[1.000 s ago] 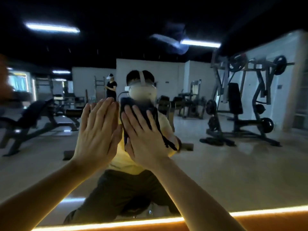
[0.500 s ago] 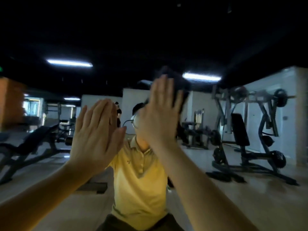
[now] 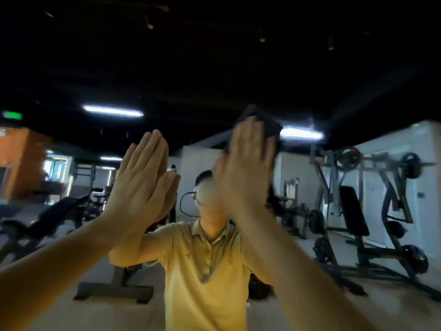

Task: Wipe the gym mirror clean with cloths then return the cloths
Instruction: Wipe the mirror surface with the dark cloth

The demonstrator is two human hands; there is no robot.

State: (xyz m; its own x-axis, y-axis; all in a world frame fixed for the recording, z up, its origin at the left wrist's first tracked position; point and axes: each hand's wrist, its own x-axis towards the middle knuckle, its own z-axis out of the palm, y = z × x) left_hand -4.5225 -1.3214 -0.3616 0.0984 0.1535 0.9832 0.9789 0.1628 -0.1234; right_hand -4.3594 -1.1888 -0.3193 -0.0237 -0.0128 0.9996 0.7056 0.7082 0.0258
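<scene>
The mirror (image 3: 334,75) fills the view and reflects the gym machines (image 3: 353,211). The wiping looks to be midway, and no cloth has been returned yet. The right hand (image 3: 245,168), fingers straight and together, presses a dark cloth (image 3: 269,127) flat against the mirror, high up. The left hand (image 3: 138,182) lies flat on the mirror beside it. I cannot tell whether a cloth sits under it.

One mirror (image 3: 214,68) filling the frame, two hands, left hand (image 3: 140,177) and right hand (image 3: 245,168), one dark cloth (image 3: 268,126) upper centre-right, three ceiling light strips (image 3: 112,111), one green sign (image 3: 12,115) upper left, one weight machine (image 3: 372,211) right, one weight bench (image 3: 55,211) left.
</scene>
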